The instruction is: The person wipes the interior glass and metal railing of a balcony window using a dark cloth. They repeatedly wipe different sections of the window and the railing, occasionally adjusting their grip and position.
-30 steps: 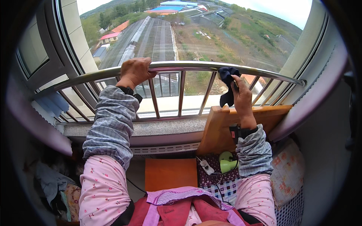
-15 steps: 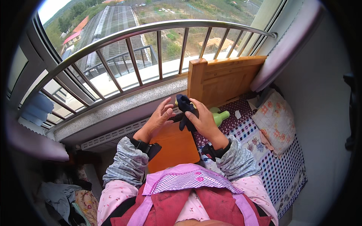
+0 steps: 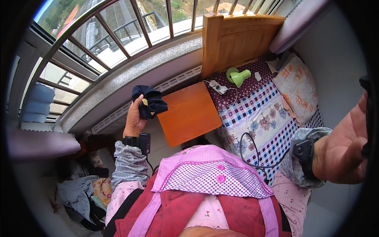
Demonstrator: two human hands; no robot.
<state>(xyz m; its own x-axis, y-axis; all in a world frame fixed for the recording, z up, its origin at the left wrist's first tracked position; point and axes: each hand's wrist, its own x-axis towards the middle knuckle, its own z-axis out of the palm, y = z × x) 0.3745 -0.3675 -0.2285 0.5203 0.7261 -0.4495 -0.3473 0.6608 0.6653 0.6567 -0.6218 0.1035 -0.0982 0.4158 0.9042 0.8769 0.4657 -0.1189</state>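
Observation:
My left hand (image 3: 135, 115) is closed on a bunched dark navy cloth (image 3: 150, 100), thumb against it, with a small yellow patch showing by the thumb. The cloth hangs between the radiator and the left corner of an orange-brown wooden tabletop (image 3: 189, 114); its exact kind cannot be made out. My right hand (image 3: 347, 146) is raised at the far right rim, palm showing and fingers apart. Its fingertips are cut off beside black parts at the picture's edge, and I see nothing in it. Both wrists wear black strapped devices.
A bed with a checked, flowered sheet (image 3: 264, 118) lies to the right, bearing a green lamp (image 3: 239, 77), a white power strip (image 3: 218, 87) and a flowered pillow (image 3: 295, 89). Its wooden headboard (image 3: 241, 43) stands by the barred window. A black cable (image 3: 241, 148) loops near my right arm. Clothes (image 3: 81, 193) lie piled lower left.
Both hands were together at the dark cloth. My left hand has carried it left, while my right has let go and swung out to the right rim. The view has tilted down.

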